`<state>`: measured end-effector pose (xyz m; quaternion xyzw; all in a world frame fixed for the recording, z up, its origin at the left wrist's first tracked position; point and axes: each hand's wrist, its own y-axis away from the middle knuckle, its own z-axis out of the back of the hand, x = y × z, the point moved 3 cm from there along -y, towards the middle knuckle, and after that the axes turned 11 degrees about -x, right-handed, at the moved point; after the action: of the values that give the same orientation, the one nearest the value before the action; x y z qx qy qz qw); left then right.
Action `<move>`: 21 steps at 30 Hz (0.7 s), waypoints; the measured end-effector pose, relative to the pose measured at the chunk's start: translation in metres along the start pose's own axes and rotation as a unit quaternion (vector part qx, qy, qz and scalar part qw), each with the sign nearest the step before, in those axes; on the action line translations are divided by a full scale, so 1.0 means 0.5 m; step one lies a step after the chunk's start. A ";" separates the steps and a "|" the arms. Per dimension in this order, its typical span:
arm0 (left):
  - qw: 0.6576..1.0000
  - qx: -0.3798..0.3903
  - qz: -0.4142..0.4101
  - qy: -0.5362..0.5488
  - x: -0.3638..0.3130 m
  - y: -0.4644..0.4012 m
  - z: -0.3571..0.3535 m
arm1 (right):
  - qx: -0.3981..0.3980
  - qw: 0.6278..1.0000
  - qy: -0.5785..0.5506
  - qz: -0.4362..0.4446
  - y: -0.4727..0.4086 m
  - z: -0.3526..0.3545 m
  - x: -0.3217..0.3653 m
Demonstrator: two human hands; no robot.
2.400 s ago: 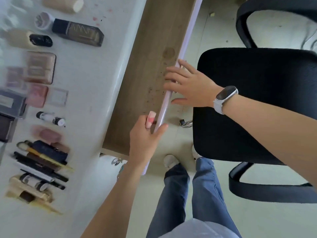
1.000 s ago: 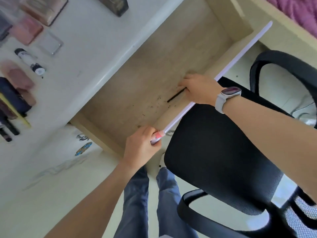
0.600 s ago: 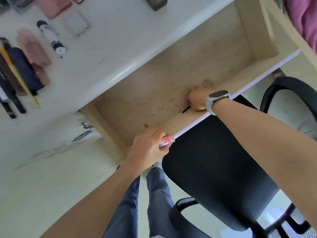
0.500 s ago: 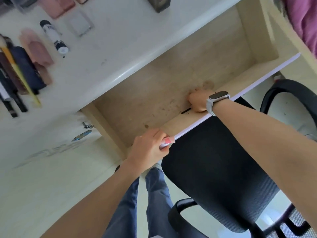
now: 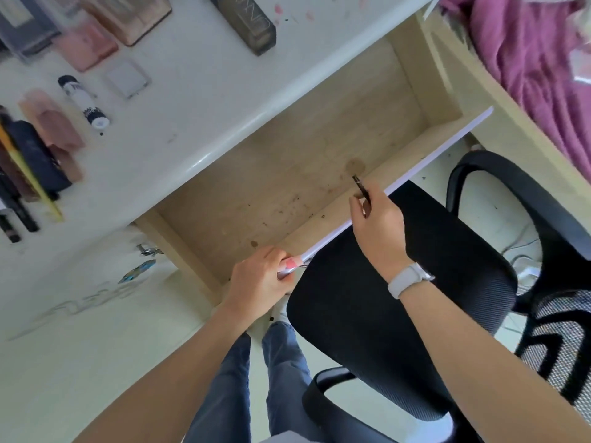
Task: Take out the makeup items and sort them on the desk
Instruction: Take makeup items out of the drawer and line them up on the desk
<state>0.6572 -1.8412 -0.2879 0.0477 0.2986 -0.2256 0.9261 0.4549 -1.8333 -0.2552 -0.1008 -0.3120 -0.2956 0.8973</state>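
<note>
Drawer [image 5: 319, 161] open. Right hand [image 5: 377, 219] pinches thin black pencil [image 5: 360, 189] above its front edge; left hand [image 5: 259, 282] grips that edge.

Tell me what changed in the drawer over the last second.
The right hand took hold of the thin black pencil that lay on the drawer floor and has lifted it above the front edge of the drawer. The left hand still grips the front edge near its left end; the drawer stays open.
</note>
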 end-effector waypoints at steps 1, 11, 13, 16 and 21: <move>1.000 0.001 -0.002 -0.004 -0.003 -0.001 0.001 | -0.031 0.998 -0.011 -0.062 0.013 0.004 -0.017; 0.999 0.004 -0.015 -0.030 -0.013 -0.006 0.011 | -0.031 0.951 -0.113 -0.285 0.010 -0.012 -0.070; 1.000 -0.003 -0.018 -0.025 -0.014 -0.005 0.017 | -0.040 0.947 -0.118 -0.296 0.011 -0.006 -0.069; 0.999 -0.024 -0.025 -0.019 -0.018 -0.008 0.035 | -0.053 0.944 -0.135 -0.295 0.005 0.005 -0.060; 0.996 -0.058 -0.055 -0.028 -0.026 -0.023 0.073 | -0.071 0.943 -0.168 -0.279 0.003 0.019 -0.031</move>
<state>0.6622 -1.8545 -0.2499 -0.0287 0.2876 -0.2596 0.9215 0.4411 -1.8216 -0.2574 -0.1209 -0.4520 -0.5341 0.7041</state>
